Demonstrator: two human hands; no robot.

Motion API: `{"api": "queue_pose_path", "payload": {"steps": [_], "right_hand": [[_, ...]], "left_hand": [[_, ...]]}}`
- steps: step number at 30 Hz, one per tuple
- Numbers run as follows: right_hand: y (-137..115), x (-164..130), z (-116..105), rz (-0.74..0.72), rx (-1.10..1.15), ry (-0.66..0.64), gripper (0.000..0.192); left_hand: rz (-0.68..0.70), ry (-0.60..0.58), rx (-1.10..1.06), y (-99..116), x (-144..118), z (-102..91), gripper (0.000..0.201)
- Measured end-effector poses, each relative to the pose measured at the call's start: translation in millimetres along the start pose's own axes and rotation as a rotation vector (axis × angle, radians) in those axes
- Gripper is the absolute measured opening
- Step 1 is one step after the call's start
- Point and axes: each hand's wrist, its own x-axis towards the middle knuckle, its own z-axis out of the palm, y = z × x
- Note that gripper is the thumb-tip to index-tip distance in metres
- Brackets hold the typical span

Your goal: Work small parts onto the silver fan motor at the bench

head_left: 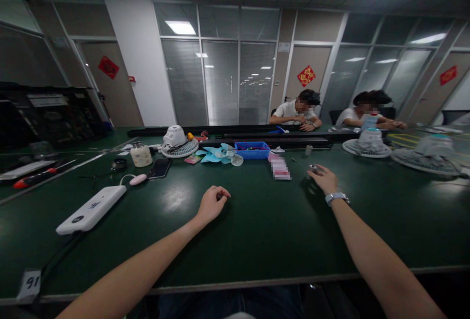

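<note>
My left hand [213,203] rests on the green table with its fingers curled in. A dark spot shows between thumb and fingers, too small to make out. Farther right, my right hand [324,179], with a watch on the wrist, pinches a small silvery metal part [313,168] just over the tabletop. A similar small metal cylinder [308,150] stands beyond it. Between the hands and farther back lies a pink pack [279,167], partly blurred. A blue tray [252,151] with small parts in it sits behind, beside light blue fan blades [216,154].
White fan parts [179,144] stand at the back left, others [367,145] at the right. A power bank [91,210], phone [159,168], cream bottle [141,154] and red screwdriver [35,178] lie left. Black rails [227,133] cross the back; two people sit beyond.
</note>
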Motion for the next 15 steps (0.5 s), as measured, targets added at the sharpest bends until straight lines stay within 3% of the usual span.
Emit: {"api": "queue_pose_path", "payload": {"steps": [9,15], "right_hand": [[-4,1,4,0.091,0.127,0.007,0.043],[-34,-14,13,0.055,0.266,-0.072,0.05]], "left_hand": [[0.01,0.014,0.001,0,0,0.2,0.018],[0.022,0.018,-0.002,-1,0,1.1,0.019]]}}
